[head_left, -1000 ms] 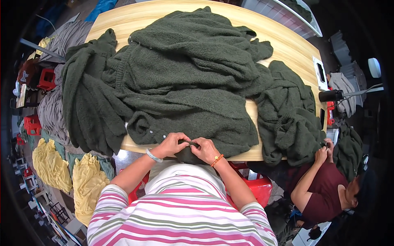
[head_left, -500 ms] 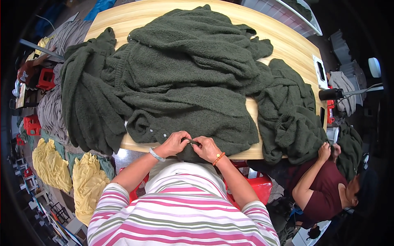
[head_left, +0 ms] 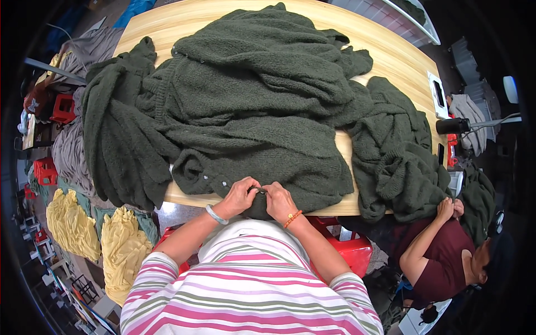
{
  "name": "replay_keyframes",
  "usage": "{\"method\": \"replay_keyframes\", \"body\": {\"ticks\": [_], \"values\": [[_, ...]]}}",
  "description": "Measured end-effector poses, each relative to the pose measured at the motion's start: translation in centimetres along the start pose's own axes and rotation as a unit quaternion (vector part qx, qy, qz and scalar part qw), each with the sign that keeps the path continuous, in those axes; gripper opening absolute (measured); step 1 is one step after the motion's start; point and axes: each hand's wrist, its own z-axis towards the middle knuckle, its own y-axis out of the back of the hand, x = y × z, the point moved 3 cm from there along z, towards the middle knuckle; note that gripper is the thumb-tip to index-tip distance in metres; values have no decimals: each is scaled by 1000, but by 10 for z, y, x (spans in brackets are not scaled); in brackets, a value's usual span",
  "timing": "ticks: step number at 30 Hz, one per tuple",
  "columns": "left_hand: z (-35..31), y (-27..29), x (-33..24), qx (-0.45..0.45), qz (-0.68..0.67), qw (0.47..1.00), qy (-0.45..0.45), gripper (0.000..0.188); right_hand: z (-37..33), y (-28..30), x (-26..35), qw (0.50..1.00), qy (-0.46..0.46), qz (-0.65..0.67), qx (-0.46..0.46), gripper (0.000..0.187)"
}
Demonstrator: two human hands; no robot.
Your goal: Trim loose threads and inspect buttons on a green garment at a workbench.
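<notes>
A dark green knitted cardigan [head_left: 279, 151] lies at the table's near edge, two pale buttons showing on its front band. My left hand [head_left: 241, 195] pinches the band near the edge of the fabric. Close beside it, my right hand [head_left: 277, 200] is closed on the same band, fingertips almost meeting the left ones. Whatever small detail sits between the fingertips is mostly hidden. Behind this garment rises a heap of more dark green knitwear [head_left: 251, 72].
More green knitwear lies at the table's left [head_left: 120, 134] and right [head_left: 391, 145]. A co-worker in a maroon top [head_left: 441, 257] handles green fabric at the right. A phone [head_left: 436, 92] and a black cylinder on an arm [head_left: 452, 126] are at the right edge. Yellow garments [head_left: 125, 251] hang lower left.
My hands have shifted slightly, the fingertips drawing closer together on the band. The cardigan and the piles stay where they were.
</notes>
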Motion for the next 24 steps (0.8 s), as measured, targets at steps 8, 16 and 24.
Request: {"method": "replay_keyframes", "body": {"ticks": [8, 16, 24], "values": [[0, 1, -1, 12, -5, 1000, -9, 9, 0, 3, -2, 1000, 5, 8, -25, 20], [-1, 6, -6, 40, -16, 999, -20, 9, 1, 4, -6, 1000, 5, 27, 1, 16], [-7, 6, -4, 18, -24, 1000, -3, 11, 6, 11, 0, 998, 30, 42, 34, 15]]}}
